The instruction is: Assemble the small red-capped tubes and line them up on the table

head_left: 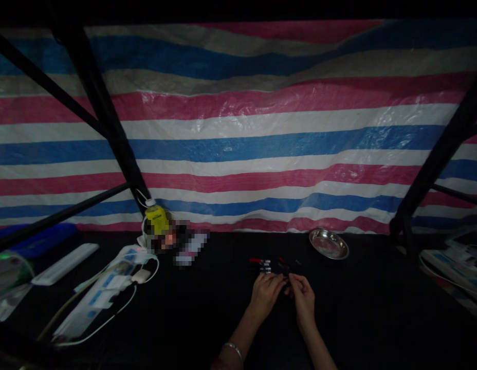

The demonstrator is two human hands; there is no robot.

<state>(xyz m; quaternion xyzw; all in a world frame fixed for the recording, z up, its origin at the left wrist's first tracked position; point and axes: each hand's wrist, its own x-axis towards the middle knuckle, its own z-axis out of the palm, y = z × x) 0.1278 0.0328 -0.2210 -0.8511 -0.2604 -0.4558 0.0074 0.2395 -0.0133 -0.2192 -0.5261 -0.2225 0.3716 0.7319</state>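
Observation:
Both hands are close together over the black table, fingertips almost meeting. My left hand (pixel 265 294), with a bracelet at its wrist, has its fingers closed on something too dark and small to name. My right hand (pixel 302 298) pinches at the same spot, thumb and fingers together; what it holds cannot be made out. Just beyond my left hand lie a red item (pixel 256 260) and a dark item with a silvery band (pixel 265 270). Some small dark and red pieces (pixel 283 263) lie beyond the fingertips.
A round metal dish (pixel 329 244) sits at the back right. On the left are a power strip (pixel 97 295) with cables, a white bar (pixel 66 264) and a yellow bottle (pixel 157 218). Black frame posts (pixel 103 110) stand before a striped sheet (pixel 261 149).

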